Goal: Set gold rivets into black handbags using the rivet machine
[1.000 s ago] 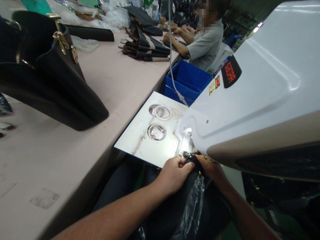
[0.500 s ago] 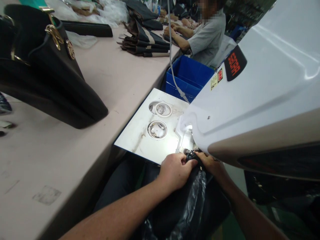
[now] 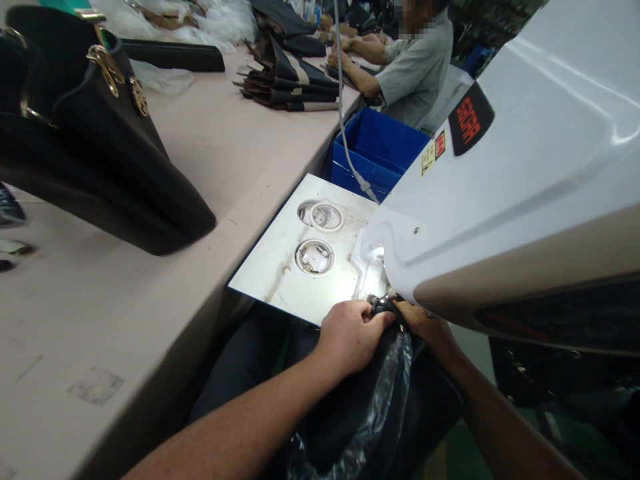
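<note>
My left hand point(image 3: 350, 339) pinches the top edge of a black handbag point(image 3: 433, 407) with thumb and fingers. On the other side of the same spot, my right hand point(image 3: 425, 325) is closed on the bag, its fingers partly hidden under the machine head. The gripped part lies right at the working point of a white machine point(image 3: 520, 153), where small metal parts show. A strap or handle in clear plastic wrap point(image 3: 383, 407) hangs down from the bag toward my lap. The bag's lower part is dark and hard to make out.
The machine's white plate point(image 3: 265, 277) has round dishes of small metal pieces. To the left, a black handbag with gold fittings point(image 3: 130, 180) stands on the long table point(image 3: 200, 293). Beyond are a blue bin point(image 3: 380, 143), stacked dark pieces point(image 3: 290, 83) and a seated co-worker point(image 3: 420, 67).
Both hands keep their grip, and the held edge has shifted very slightly at the machine. The co-worker's hands have moved a little.
</note>
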The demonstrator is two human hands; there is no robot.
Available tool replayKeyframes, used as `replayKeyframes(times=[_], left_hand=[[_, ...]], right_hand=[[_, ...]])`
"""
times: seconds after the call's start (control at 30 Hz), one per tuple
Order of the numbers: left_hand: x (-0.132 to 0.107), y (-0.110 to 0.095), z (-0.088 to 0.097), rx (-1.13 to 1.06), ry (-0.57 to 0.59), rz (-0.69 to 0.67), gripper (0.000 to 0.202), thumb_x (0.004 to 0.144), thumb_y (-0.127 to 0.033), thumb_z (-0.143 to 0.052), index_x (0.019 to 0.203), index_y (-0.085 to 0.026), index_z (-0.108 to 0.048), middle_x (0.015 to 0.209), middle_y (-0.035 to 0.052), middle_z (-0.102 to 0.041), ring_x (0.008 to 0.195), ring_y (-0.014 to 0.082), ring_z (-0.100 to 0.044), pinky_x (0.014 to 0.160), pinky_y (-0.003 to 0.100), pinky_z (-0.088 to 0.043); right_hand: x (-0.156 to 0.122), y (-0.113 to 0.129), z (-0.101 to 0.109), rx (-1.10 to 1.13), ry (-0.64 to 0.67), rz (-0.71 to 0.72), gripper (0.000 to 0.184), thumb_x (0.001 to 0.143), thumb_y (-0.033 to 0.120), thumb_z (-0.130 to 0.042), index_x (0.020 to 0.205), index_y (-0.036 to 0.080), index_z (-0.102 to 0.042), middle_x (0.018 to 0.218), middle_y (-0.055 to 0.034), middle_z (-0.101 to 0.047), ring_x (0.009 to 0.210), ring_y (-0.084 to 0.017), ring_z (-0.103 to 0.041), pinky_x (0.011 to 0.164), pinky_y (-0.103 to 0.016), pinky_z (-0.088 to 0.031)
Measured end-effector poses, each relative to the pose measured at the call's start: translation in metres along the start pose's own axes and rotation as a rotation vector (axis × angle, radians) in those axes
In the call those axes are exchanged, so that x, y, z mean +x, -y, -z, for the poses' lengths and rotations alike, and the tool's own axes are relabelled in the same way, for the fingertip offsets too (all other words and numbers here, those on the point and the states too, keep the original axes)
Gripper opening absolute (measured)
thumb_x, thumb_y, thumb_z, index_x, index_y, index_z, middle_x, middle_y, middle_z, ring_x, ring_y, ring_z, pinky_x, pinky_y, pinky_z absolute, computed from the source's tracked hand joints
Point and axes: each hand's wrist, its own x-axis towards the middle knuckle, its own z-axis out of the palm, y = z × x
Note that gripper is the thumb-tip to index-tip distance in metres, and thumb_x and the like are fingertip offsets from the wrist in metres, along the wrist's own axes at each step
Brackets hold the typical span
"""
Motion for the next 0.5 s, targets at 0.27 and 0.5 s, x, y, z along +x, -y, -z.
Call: replayKeyframes(times=[0.27, 0.5], left_hand=[[0.0, 0.0, 0.003, 0.021, -0.026, 0.009, 0.045, 0.087, -0.053, -0.067, 0.06, -0.02, -0.053, 0.058, -0.0024, -0.048, 0.062, 0.0158, -0.045, 0.06, 0.032, -0.024], [0.005, 0.0, 0.004, -0.001, 0.011, 0.035, 0.046, 0.086, -0.055, -0.067, 0.06, -0.021, -0.051, 0.059, -0.0025, -0.047, 0.063, 0.0159, -0.045, 0.059, 0.032, -0.024]], right_hand=[[-0.002, -0.019, -0.013, 0.072, 0.001, -0.022, 0.029, 0.09, 0.05, -0.057, 0.095, 0.03, -0.077, 0.11, -0.0039, -0.079, 0.12, -0.035, -0.066, 0.112, -0.05, -0.049], [-0.001, -0.031, -0.018, 0.086, -0.028, -0.033, 0.025, 0.088, 0.049, -0.06, 0.09, 0.03, -0.077, 0.1, -0.0047, -0.079, 0.111, -0.034, -0.068, 0.108, -0.05, -0.05]])
